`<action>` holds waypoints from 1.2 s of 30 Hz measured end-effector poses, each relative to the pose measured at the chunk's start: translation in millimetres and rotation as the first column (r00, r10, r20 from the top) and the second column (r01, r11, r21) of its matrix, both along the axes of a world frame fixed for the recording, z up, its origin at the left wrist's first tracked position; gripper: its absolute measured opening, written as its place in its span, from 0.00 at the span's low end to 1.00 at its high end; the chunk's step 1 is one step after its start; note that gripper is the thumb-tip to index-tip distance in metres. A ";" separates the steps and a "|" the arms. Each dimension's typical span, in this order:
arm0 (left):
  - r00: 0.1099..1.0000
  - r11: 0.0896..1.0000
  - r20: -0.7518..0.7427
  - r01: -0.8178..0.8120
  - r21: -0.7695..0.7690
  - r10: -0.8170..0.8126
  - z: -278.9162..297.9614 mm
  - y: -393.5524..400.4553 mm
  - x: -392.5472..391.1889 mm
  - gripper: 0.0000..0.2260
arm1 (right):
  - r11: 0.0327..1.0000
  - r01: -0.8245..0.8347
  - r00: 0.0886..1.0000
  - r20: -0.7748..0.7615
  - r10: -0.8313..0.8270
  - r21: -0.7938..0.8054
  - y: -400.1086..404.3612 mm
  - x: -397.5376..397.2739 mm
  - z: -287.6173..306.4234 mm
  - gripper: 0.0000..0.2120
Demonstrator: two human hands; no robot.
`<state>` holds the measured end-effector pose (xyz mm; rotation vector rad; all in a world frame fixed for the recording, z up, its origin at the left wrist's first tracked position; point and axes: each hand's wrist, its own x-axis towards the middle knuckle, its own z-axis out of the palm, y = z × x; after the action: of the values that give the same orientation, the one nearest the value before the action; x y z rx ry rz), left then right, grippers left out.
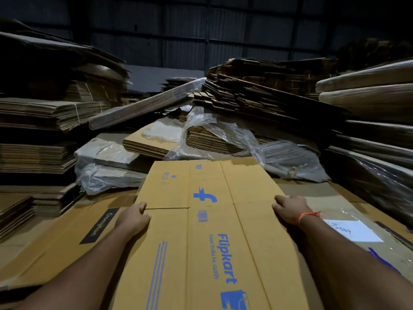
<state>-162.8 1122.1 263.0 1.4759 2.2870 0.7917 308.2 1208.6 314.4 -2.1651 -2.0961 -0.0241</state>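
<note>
The flattened carton (207, 238) lies in the near centre of the view, long axis running away from the person, printed face up with blue Flipkart lettering and a blue logo. It rests on other sheets of flat cardboard. The left hand (134, 217) grips the carton's left edge roughly midway along the visible length, level with the crease where the flaps begin; its fingers are curled at that edge. The right hand (290, 209) grips the right edge at the matching position, fingers curled over the edge. An orange thread (309, 214) circles the right wrist. Beside the left forearm, on the outer side, lies a brown sheet bearing a black Crompton label (99, 224). Outboard of the right forearm, a white paper label (353, 230) sits on a sheet under clear film. Just beyond the carton's far edge, plastic-wrapped bundles (107, 168) lie at mixed angles. Behind them a long wrapped bundle (145, 106) leans diagonally, its right end raised. A left stack (38, 113) of flat cardboard rises along the left side, and a right stack (368, 97) rises along the right side, partly wrapped in film. A dark corrugated wall (201, 41) closes the far end of the space.
</note>
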 end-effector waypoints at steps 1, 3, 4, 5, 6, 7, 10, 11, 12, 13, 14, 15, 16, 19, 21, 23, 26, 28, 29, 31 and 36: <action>1.000 1.000 -0.024 0.018 -0.021 -0.018 -5.5 3.4 2.0 0.27 | 0.999 0.028 1.000 0.008 -0.028 -0.014 -1.0 -2.0 -6.0 0.24; 0.996 0.997 -0.067 0.051 -0.060 -0.055 -16.0 9.6 4.2 0.27 | 0.998 0.069 0.997 0.026 -0.069 -0.015 -2.9 -6.2 -16.2 0.24; 0.995 0.996 -0.077 0.057 -0.073 -0.063 -20.6 12.0 4.4 0.27 | 0.997 0.078 0.996 0.036 -0.078 -0.014 -3.7 -7.5 -20.1 0.25; 0.995 0.995 -0.079 0.055 -0.079 -0.061 -23.8 13.9 4.0 0.27 | 0.996 0.083 0.995 0.047 -0.082 -0.013 -5.7 -9.2 -20.9 0.27; 0.995 0.995 -0.077 0.053 -0.079 -0.059 -25.9 15.4 2.7 0.28 | 0.996 0.084 0.995 0.048 -0.083 -0.013 -4.8 -8.9 -21.8 0.27; 0.995 0.995 -0.075 0.052 -0.081 -0.058 -26.4 16.0 1.6 0.28 | 0.996 0.083 0.996 0.043 -0.083 -0.012 -4.2 -8.8 -21.0 0.28; 0.994 0.994 -0.081 0.064 -0.087 -0.071 -27.2 17.4 -2.7 0.28 | 0.994 0.099 0.995 0.034 -0.098 -0.041 -3.6 -10.3 -17.1 0.28; 0.994 0.994 -0.079 0.067 -0.086 -0.074 -27.5 18.0 -3.5 0.28 | 0.993 0.106 0.994 0.033 -0.104 -0.043 -4.7 -12.2 -16.2 0.28; 0.994 0.994 -0.075 0.073 -0.083 -0.079 -27.0 18.2 -3.9 0.28 | 0.994 0.108 0.994 0.033 -0.106 -0.034 -6.2 -14.4 -15.6 0.27; 0.994 0.994 -0.069 0.075 -0.084 -0.081 -25.4 18.2 -3.9 0.29 | 0.994 0.105 0.994 0.032 -0.105 -0.016 -8.8 -17.0 -15.1 0.27; 0.994 0.993 -0.067 0.076 -0.088 -0.082 -24.1 19.0 -4.2 0.29 | 0.995 0.100 0.994 0.033 -0.101 0.010 -11.1 -19.2 -15.2 0.27; 0.994 0.992 -0.069 0.073 -0.100 -0.080 -21.8 19.2 -4.4 0.29 | 0.995 0.095 0.995 0.032 -0.096 0.042 -15.6 -21.7 -14.7 0.26; 0.994 0.991 -0.078 0.071 -0.115 -0.080 -18.5 18.2 -3.2 0.28 | 0.994 0.083 0.996 0.027 -0.085 0.075 -20.7 -24.1 -14.7 0.26; 0.993 0.996 -0.107 0.043 -0.075 -0.051 -5.2 9.1 9.0 0.22 | 0.993 0.024 0.999 -0.036 -0.020 0.112 -38.2 -31.9 -10.3 0.27; 0.995 0.996 -0.089 0.047 0.078 -0.040 6.4 -6.3 33.2 0.22 | 0.992 0.001 0.986 -0.167 0.020 0.123 -52.7 -37.9 -4.4 0.28; 0.992 0.965 0.013 0.120 0.233 -0.126 17.1 -28.4 68.2 0.25 | 0.986 -0.019 0.944 -0.322 0.072 0.164 -73.3 -43.7 -0.3 0.28; 0.931 0.890 0.127 0.276 0.362 -0.341 25.6 -75.0 121.4 0.25 | 0.973 -0.076 0.877 -0.451 0.169 0.217 -122.7 -47.8 -5.8 0.28; 0.874 0.830 0.169 0.350 0.434 -0.456 25.2 -108.4 152.4 0.24 | 0.972 -0.117 0.831 -0.515 0.209 0.206 -162.5 -45.7 -14.7 0.28; 0.847 0.803 0.181 0.375 0.464 -0.500 24.8 -124.6 167.1 0.23 | 0.971 -0.132 0.811 -0.542 0.222 0.201 -183.1 -43.0 -20.1 0.28; 0.801 0.761 0.193 0.418 0.495 -0.566 21.6 -150.5 193.9 0.22 | 0.966 -0.127 0.801 -0.551 0.233 0.225 -224.0 -36.1 -32.0 0.28; 0.730 0.701 0.137 0.561 0.440 -0.670 16.3 -178.2 238.2 0.22 | 0.940 0.038 0.860 -0.491 0.143 0.340 -308.1 -16.0 -53.0 0.23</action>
<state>75.4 943.8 279.3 1.9772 1.3013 1.1535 292.1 900.5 261.4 -1.6762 -1.6967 0.1650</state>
